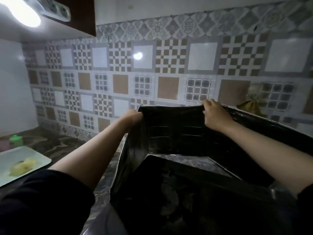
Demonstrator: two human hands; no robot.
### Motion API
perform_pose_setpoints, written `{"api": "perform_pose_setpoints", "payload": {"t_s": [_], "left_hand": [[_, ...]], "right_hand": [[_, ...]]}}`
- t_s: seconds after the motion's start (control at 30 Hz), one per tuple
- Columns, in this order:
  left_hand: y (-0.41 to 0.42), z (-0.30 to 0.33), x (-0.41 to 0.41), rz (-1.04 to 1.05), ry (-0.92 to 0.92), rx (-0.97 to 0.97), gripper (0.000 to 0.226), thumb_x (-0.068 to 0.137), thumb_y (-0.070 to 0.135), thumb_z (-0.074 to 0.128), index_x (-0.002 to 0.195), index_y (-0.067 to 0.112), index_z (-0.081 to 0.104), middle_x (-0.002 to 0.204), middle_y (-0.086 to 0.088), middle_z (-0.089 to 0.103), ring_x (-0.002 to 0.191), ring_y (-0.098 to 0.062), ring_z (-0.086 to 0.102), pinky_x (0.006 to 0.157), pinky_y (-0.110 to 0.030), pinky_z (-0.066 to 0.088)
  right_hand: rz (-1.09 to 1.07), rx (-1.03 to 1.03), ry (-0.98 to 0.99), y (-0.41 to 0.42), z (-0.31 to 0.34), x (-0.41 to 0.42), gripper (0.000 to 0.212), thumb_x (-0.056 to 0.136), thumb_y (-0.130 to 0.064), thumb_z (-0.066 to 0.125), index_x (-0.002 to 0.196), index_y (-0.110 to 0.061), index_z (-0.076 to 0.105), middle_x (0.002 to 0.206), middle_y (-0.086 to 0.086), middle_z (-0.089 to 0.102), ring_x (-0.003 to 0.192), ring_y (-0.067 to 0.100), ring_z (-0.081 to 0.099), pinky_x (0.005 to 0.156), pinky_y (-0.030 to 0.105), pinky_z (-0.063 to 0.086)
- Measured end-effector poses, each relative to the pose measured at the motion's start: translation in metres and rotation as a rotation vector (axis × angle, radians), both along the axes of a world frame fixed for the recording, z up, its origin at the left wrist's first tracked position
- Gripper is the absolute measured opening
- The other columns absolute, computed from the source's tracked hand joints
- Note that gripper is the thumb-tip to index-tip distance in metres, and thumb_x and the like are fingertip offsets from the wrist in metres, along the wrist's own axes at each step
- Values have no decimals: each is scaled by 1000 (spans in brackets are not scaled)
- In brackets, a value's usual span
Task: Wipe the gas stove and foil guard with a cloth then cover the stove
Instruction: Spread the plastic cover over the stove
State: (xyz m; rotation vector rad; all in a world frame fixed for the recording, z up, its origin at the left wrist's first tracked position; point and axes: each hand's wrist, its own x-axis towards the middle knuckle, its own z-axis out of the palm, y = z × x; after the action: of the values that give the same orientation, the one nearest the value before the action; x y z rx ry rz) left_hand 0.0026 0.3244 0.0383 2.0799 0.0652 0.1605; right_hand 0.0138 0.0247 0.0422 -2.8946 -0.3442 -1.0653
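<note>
The dark, shiny foil guard (172, 133) stands folded around the gas stove (177, 192), which lies low in shadow in the middle of the view. My left hand (133, 114) reaches over the guard's back panel at its left top corner, its fingers hidden behind the edge. My right hand (214, 114) grips the top edge of the same panel further right, fingers curled over it. No cloth is visible in either hand.
A patterned tile wall (169, 73) rises right behind the guard. On the marbled counter at left lie a white tray (10, 160) with a yellowish lump (22, 167) and a green cup (16, 139). A tied bag (252, 104) sits at the right.
</note>
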Motion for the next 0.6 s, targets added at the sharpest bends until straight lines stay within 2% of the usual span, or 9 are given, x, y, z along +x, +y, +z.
{"api": "perform_pose_setpoints", "payload": {"t_s": [0.13, 0.2, 0.3, 0.37, 0.43, 0.5, 0.6], "left_hand": [[-23, -8, 10, -84, 150, 33, 24, 100, 18, 41, 106, -1, 53, 91, -18, 59, 83, -30, 61, 67, -34, 49], [-30, -13, 19, -128, 229, 19, 27, 100, 18, 39, 106, -4, 54, 93, -20, 61, 79, -30, 61, 67, -34, 52], [-36, -19, 25, -182, 347, 28, 26, 100, 16, 35, 102, -1, 55, 82, -17, 60, 67, -26, 59, 60, -30, 50], [-39, -26, 32, -204, 396, 37, 27, 100, 18, 35, 107, 1, 55, 79, -14, 60, 65, -24, 58, 61, -30, 49], [-41, -33, 39, -203, 389, 49, 30, 100, 18, 37, 114, -1, 57, 84, -16, 62, 70, -26, 60, 68, -34, 50], [-43, -40, 43, -195, 371, 85, 29, 99, 15, 38, 113, -2, 57, 90, -18, 62, 75, -28, 61, 73, -37, 51], [-45, -47, 49, -198, 359, 146, 27, 100, 13, 37, 104, -3, 59, 88, -19, 62, 74, -29, 61, 72, -37, 52]], "right_hand": [[-56, 23, 106, -25, -20, 3, 16, 90, -6, 47, 105, -9, 43, 114, 15, 47, 105, 37, 47, 82, 41, 44], [-85, 28, 193, -33, -28, 5, 17, 88, -3, 46, 103, -11, 42, 110, 12, 45, 103, 34, 47, 80, 42, 46], [-88, 46, 357, -40, -40, 5, 24, 87, -1, 44, 107, -14, 40, 112, 9, 43, 96, 25, 45, 74, 36, 43], [-93, 45, 451, -43, -51, 8, 26, 88, -3, 43, 110, -16, 41, 113, 7, 41, 100, 25, 47, 73, 33, 40], [-107, 38, 507, -46, -63, 12, 46, 88, -6, 46, 132, -15, 37, 124, 7, 40, 110, 25, 48, 79, 32, 45], [-152, 9, 556, -45, -71, 14, 68, 89, -10, 49, 149, -22, 18, 142, 9, 27, 119, 27, 44, 88, 32, 46], [-281, -57, 589, -40, -74, 16, 83, 90, -17, 51, 151, -33, -3, 153, 14, 7, 130, 35, 32, 94, 37, 43]]}}
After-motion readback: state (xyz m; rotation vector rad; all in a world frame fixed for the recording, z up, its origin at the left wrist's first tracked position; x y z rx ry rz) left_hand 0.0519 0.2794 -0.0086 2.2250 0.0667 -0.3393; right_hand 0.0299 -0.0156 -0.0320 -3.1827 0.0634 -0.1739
